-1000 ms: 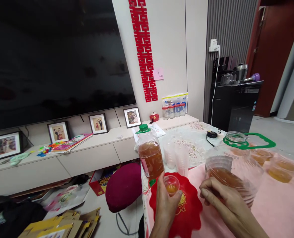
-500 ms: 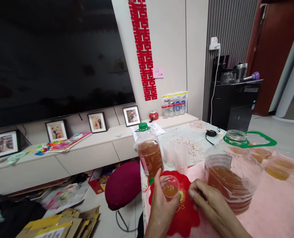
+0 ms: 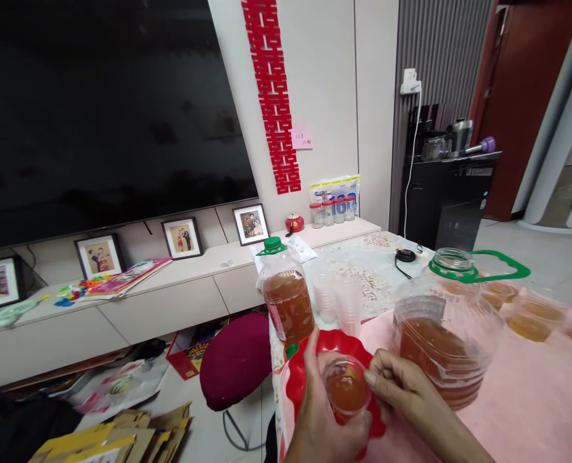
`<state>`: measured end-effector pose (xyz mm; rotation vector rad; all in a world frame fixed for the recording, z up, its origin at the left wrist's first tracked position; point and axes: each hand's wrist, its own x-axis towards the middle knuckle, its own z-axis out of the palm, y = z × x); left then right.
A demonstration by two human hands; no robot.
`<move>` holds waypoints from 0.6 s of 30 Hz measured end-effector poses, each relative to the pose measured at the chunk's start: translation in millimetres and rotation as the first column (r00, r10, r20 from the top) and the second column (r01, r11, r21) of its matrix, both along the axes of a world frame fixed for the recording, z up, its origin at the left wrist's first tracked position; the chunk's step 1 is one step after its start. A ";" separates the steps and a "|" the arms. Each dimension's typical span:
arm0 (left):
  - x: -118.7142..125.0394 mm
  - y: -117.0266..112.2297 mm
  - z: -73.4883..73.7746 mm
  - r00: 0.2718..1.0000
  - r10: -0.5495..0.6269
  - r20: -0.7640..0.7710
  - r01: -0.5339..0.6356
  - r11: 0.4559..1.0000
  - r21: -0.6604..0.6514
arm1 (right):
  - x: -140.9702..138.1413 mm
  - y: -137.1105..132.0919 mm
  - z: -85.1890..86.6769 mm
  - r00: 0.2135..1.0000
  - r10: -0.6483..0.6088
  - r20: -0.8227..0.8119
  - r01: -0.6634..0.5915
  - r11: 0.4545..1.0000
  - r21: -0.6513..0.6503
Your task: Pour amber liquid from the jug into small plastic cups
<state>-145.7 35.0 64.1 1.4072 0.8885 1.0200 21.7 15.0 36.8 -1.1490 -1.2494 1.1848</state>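
My left hand (image 3: 324,418) is wrapped around a small clear plastic cup (image 3: 348,388) holding amber liquid, lifted above a red scalloped plate (image 3: 300,379). My right hand (image 3: 402,395) has its fingertips closed on the cup's right side. Just right of my hands stands a large open clear jug (image 3: 447,334) with a green neck ring and handle, about half full of the same amber liquid. A smaller capped bottle (image 3: 286,299) with a green lid stands behind the plate.
Stacks of empty clear cups (image 3: 337,302) stand behind the plate. Several filled cups (image 3: 531,318) line the pink tablecloth (image 3: 531,411) at right. A maroon stool (image 3: 238,360) sits below the table's left edge. Cardboard (image 3: 117,437) litters the floor under the TV shelf (image 3: 122,302).
My right hand left the large jug and moved left to the small cup. The cup rose off the plate and came closer, held between both hands.
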 end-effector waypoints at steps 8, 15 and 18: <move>3.9 -8.7 3.5 0.998 -0.053 0.035 0.053 0.999 -0.002 | 1.7 -6.6 -6.3 0.967 0.044 -0.251 -0.071 0.992 -0.100; 6.2 -16.2 6.4 0.989 -0.104 0.107 0.110 0.993 -0.045 | -0.4 -20.1 -1.3 0.901 0.014 -0.434 -0.086 0.986 -0.146; 5.4 -19.2 7.9 0.976 -0.136 0.168 0.156 0.981 -0.116 | -0.2 -27.2 4.9 0.874 0.006 -0.486 -0.085 0.986 -0.142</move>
